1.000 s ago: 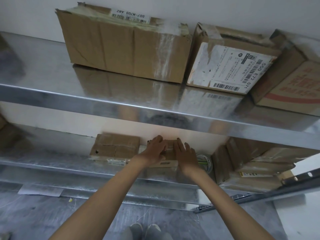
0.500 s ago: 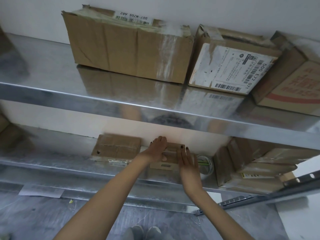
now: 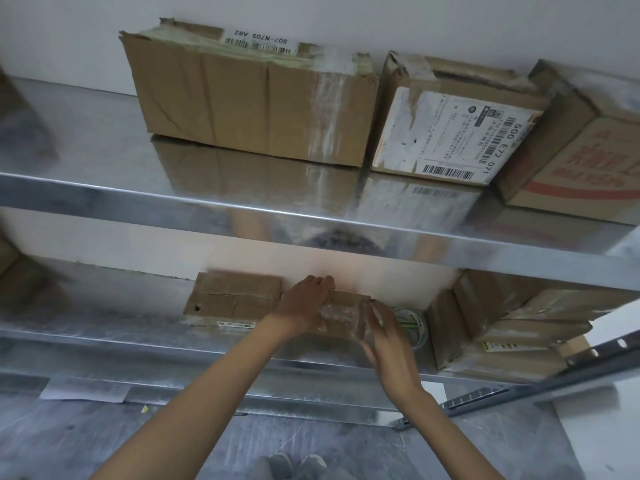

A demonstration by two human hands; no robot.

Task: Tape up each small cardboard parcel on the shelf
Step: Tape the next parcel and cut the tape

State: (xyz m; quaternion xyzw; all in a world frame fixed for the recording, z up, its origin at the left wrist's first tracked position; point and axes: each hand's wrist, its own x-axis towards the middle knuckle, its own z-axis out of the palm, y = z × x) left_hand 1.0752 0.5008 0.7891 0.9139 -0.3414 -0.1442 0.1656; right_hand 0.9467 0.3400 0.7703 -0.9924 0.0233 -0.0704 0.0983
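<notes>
The left hand (image 3: 304, 306) grips the small parcel (image 3: 346, 311) at its left end, fingers curled over the far top edge and thumb lying on the near face. The right hand (image 3: 386, 337) is flat, its straight fingers laid together against the parcel's right end, so the parcel sits between the two hands on the lower shelf (image 3: 104, 337), close to the back wall. The cardboard between the hands has a glossy, whitish sheen. Just left of the left hand, touching or nearly touching its knuckles, lies a flat parcel (image 3: 235, 296) with a small round hole near its left corner. Just beyond the right hand's fingertips, partly hidden by them, is a tape roll (image 3: 414, 322) with something green inside its ring. Further right of that hand stands a stack of boxes (image 3: 502, 323), tilted and wrapped in shiny tape. Above both hands runs the upper shelf (image 3: 104, 199), its metal front edge reflecting the arms. Up there, above the left hand, is a large box (image 3: 242, 98) with a barcode sticker on top; above the right hand is a labelled box (image 3: 450, 126) leaning on its side, and to the right of it a red-printed box (image 3: 588, 157). Below the forearms a pair of shoes (image 3: 294, 464) shows on the grey floor, and down to the left of the left arm lies a slip of paper (image 3: 83, 393)
</notes>
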